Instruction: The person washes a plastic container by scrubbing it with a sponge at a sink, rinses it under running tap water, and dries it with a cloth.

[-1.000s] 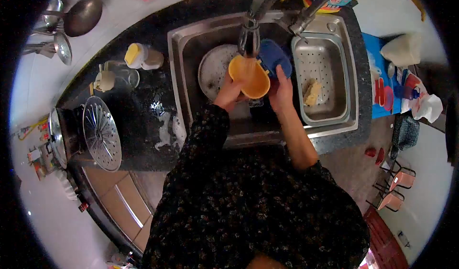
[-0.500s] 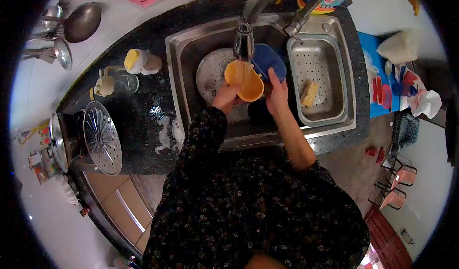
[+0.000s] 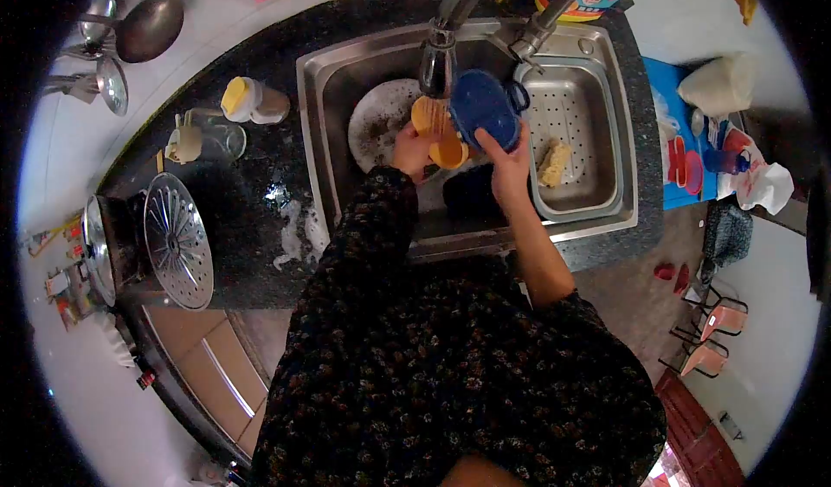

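Observation:
My left hand (image 3: pixel 414 151) is closed on a yellow-orange bowl (image 3: pixel 449 154), tilted under the faucet (image 3: pixel 438 67), with water streaming onto it. In my right hand (image 3: pixel 509 162) is a blue oval dish (image 3: pixel 479 106) with a small loop handle, gripped at its lower edge. The dish is held just right of the faucet head and overlaps part of the bowl. Beneath them a soapy round plate (image 3: pixel 374 132) lies in the sink basin (image 3: pixel 342 84). A dark item (image 3: pixel 472 194) below my hands is too dark to make out.
A perforated drain tray (image 3: pixel 597 171) with a yellowish sponge (image 3: pixel 554 162) sits on the right. On the left counter are a yellow-lidded jar (image 3: pixel 255 102), a glass jar (image 3: pixel 221 138) and a perforated steel steamer plate (image 3: pixel 177 243). Ladles (image 3: pixel 149 28) hang at upper left.
The blue dish has come up and left from behind the yellow bowl, now partly in front of it. The yellow bowl has tipped over, its opening less visible. The camera view has shifted slightly.

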The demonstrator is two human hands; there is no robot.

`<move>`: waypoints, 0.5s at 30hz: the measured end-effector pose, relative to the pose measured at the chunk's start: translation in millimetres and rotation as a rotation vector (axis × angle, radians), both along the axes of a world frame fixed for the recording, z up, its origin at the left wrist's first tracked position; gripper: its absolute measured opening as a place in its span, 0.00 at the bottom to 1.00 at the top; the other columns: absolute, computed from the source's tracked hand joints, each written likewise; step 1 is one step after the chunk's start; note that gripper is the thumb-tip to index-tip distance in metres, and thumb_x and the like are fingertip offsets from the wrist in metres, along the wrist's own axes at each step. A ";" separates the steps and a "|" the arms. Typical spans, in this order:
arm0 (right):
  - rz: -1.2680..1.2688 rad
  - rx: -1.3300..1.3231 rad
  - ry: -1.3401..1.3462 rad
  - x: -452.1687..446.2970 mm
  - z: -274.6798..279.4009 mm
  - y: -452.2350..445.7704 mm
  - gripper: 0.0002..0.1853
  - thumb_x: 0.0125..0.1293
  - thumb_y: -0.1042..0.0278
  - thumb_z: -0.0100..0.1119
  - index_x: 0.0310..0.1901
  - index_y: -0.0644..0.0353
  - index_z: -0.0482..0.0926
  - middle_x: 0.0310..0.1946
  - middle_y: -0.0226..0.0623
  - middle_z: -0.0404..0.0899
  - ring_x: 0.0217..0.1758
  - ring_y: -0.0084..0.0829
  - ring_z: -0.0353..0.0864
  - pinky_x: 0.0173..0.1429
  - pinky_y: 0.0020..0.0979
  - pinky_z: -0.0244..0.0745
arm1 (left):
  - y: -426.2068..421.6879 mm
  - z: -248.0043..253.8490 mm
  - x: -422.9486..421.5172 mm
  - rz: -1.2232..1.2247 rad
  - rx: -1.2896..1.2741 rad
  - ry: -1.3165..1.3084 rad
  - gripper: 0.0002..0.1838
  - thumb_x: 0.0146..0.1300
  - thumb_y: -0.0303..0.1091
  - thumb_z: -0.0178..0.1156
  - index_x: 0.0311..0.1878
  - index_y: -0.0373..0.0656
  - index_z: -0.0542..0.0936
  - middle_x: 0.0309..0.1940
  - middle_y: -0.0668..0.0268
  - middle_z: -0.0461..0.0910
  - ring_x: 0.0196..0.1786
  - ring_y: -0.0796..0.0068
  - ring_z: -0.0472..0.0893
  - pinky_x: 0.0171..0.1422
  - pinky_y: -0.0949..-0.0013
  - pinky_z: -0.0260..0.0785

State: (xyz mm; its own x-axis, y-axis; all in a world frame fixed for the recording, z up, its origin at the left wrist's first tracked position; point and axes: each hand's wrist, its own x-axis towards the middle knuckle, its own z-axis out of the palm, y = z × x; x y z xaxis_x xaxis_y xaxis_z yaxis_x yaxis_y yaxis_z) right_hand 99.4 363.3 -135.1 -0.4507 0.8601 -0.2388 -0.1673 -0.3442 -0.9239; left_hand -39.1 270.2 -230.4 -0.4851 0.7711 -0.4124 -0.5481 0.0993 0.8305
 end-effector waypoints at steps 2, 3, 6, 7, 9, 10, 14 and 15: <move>0.081 -0.046 -0.046 14.8 -2.1 6.3 0.34 0.50 0.72 0.70 0.57 0.62 0.62 0.47 0.35 0.73 0.50 0.28 0.73 0.55 0.28 0.67 | 2.0 40.8 2.6 0.070 -0.064 -0.118 0.20 0.63 0.22 0.52 0.59 0.38 0.67 0.53 0.59 0.73 0.53 0.64 0.76 0.53 0.59 0.74; 0.117 -0.075 -0.068 22.1 -4.3 8.7 0.34 0.49 0.73 0.70 0.57 0.62 0.63 0.48 0.35 0.73 0.50 0.28 0.73 0.56 0.28 0.67 | 2.0 55.8 3.9 0.106 -0.096 -0.176 0.21 0.63 0.22 0.52 0.60 0.38 0.65 0.56 0.59 0.71 0.56 0.64 0.74 0.57 0.56 0.73; 0.249 0.084 -0.131 39.9 -26.6 16.3 0.33 0.47 0.77 0.69 0.56 0.61 0.65 0.50 0.35 0.72 0.51 0.30 0.73 0.57 0.30 0.67 | 1.9 39.8 4.2 0.234 0.065 -0.153 0.23 0.63 0.21 0.52 0.62 0.39 0.63 0.59 0.61 0.69 0.59 0.63 0.71 0.60 0.57 0.70; 0.256 0.146 -0.127 43.8 -28.5 13.7 0.33 0.46 0.78 0.68 0.56 0.60 0.66 0.50 0.35 0.72 0.51 0.31 0.73 0.57 0.30 0.67 | 1.4 40.0 5.1 0.257 0.063 -0.157 0.22 0.64 0.23 0.50 0.62 0.40 0.64 0.58 0.62 0.70 0.59 0.64 0.72 0.60 0.58 0.70; 0.306 0.374 -0.184 55.0 -28.7 10.0 0.32 0.44 0.80 0.67 0.54 0.60 0.67 0.50 0.37 0.73 0.52 0.34 0.73 0.58 0.32 0.66 | -0.7 42.8 9.0 0.303 0.057 -0.168 0.19 0.67 0.25 0.48 0.61 0.42 0.67 0.56 0.64 0.72 0.58 0.64 0.72 0.59 0.60 0.69; 0.349 0.540 -0.241 61.8 -27.2 8.6 0.32 0.43 0.81 0.66 0.53 0.59 0.68 0.50 0.38 0.73 0.54 0.37 0.73 0.59 0.33 0.66 | -2.0 38.2 11.5 0.285 0.086 -0.193 0.19 0.67 0.27 0.48 0.61 0.42 0.66 0.56 0.64 0.72 0.58 0.65 0.72 0.60 0.61 0.68; 0.470 1.059 -0.227 62.9 -13.4 -2.3 0.34 0.35 0.81 0.65 0.51 0.57 0.69 0.52 0.43 0.73 0.60 0.46 0.69 0.63 0.39 0.63 | -5.6 46.3 15.2 0.236 0.103 -0.381 0.19 0.68 0.35 0.50 0.61 0.43 0.67 0.56 0.65 0.72 0.57 0.69 0.73 0.59 0.63 0.67; 0.519 1.105 -0.218 61.9 -8.6 -2.7 0.34 0.33 0.80 0.65 0.50 0.56 0.70 0.55 0.44 0.71 0.63 0.49 0.65 0.64 0.43 0.60 | -4.9 53.9 15.7 0.227 0.083 -0.453 0.20 0.68 0.36 0.51 0.61 0.43 0.67 0.56 0.65 0.72 0.56 0.69 0.73 0.59 0.63 0.67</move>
State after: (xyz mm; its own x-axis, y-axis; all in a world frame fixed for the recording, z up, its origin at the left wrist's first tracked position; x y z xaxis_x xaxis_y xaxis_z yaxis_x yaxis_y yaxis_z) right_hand 161.3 360.6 -143.7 -0.8399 0.3797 0.3878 -0.0503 0.6569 -0.7523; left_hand -23.4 265.3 -176.5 -0.4304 0.7063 -0.5620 -0.8551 -0.1199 0.5043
